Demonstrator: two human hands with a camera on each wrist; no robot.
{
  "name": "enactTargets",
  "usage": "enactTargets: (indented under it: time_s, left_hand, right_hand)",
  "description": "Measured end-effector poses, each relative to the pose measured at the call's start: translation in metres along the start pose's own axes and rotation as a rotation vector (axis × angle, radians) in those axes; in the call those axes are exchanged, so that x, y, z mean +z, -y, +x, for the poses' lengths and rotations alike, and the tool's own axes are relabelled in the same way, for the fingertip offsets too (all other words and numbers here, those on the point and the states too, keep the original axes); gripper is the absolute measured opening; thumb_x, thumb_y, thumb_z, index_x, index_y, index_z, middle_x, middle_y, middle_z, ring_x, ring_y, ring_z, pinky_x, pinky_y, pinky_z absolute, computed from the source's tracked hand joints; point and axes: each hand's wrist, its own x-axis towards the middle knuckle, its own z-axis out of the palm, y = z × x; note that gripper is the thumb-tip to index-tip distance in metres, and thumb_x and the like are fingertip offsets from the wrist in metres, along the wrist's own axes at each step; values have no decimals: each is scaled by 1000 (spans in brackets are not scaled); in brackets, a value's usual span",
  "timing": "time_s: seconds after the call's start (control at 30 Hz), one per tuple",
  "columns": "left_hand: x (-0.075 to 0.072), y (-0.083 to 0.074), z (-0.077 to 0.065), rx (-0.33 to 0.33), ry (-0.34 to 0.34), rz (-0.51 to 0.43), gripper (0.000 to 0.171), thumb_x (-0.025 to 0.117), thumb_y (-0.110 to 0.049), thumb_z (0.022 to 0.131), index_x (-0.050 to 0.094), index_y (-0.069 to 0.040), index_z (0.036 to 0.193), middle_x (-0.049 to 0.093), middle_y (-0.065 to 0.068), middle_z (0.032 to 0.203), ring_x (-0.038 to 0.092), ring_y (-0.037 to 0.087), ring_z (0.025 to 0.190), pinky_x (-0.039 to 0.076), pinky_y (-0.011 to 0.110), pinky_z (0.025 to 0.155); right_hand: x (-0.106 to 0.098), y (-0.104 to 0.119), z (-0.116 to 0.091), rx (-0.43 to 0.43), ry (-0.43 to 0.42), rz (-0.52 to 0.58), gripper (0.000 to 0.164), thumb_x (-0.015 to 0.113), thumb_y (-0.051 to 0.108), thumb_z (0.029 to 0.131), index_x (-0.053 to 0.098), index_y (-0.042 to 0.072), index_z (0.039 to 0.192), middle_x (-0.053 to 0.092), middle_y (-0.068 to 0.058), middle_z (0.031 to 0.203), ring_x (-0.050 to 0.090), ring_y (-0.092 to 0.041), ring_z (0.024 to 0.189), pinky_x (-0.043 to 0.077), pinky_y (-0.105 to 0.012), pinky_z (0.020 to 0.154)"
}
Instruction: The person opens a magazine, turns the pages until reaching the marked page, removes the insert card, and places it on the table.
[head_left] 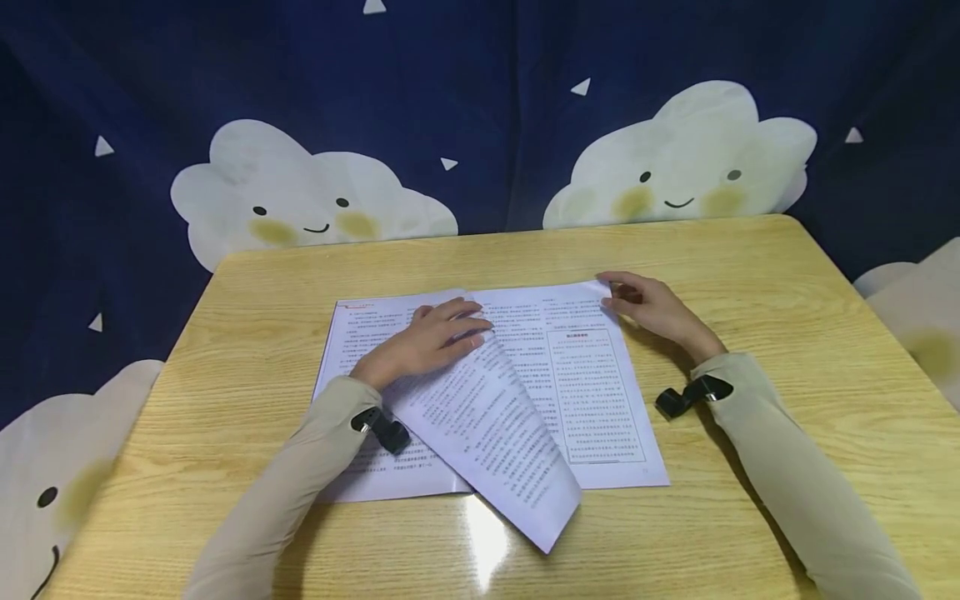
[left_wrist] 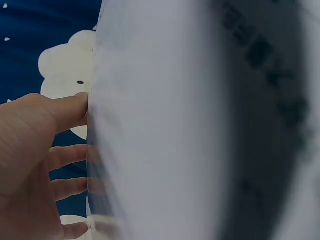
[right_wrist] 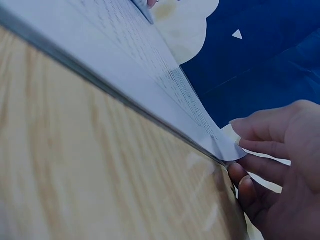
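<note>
A printed magazine (head_left: 607, 392) lies spread on the wooden table. One page (head_left: 517, 450) stands lifted and curved across the middle, its lower corner hanging beyond the bottom edge. My left hand (head_left: 435, 342) lies over the upper part of this page, fingers stretched to the right. In the left wrist view the thumb (left_wrist: 70, 110) and fingertips meet the page's edge, and the blurred sheet fills most of the frame. My right hand (head_left: 652, 308) pinches the magazine's upper right page corner (right_wrist: 232, 151), which bends up between the fingers.
The pale wooden table (head_left: 765, 308) extends around the magazine. Behind it hangs a dark blue cloth (head_left: 495, 108) with smiling clouds. Both forearms wear beige sleeves (head_left: 795, 483) with small black wrist cameras (head_left: 675, 402).
</note>
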Motion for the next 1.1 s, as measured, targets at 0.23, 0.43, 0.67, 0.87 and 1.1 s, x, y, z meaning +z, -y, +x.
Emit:
enactTargets:
  time_s: [0.23,0.43,0.67,0.87,1.1]
  left_hand:
    - [-4,-3,-7,-73,48,-47,39,45,-33,102,52,-16,137,33,10,154,15,32,146,11,63,110]
    - [-3,-1,-8,-115,64,-68,42,46,-34,102,45,-12,138,36,8,153,12,34,147,12,61,111]
    - [-1,-1,-7,-143,64,-74,40,55,-37,98,48,-13,129,31,7,156,10,36,146,7,62,111]
    - [0,-2,3,-157,91,-23,40,62,-42,93,50,-16,122,30,8,155,12,38,145,12,63,108]
    - [-1,-2,18,-212,131,-12,56,66,-45,89,44,-17,133,20,13,158,3,39,146,8,65,110]
  right_hand:
    - [-1,0,1,-15,-17,15,44,61,12,96,51,5,138,57,-22,127,54,-36,114,40,-51,98]
    - [-2,-4,0,14,-33,23,44,61,15,96,51,8,138,56,-20,129,53,-36,115,40,-52,97]
    - [-1,-7,-1,40,-54,46,45,61,14,95,51,10,139,54,-16,131,53,-33,115,41,-47,94]
    - [1,-6,-2,31,-57,42,48,60,13,96,47,9,142,53,-18,132,53,-34,113,41,-47,93]
    - [2,-2,0,20,-50,30,50,60,10,96,45,7,143,55,-21,125,54,-35,111,41,-49,93]
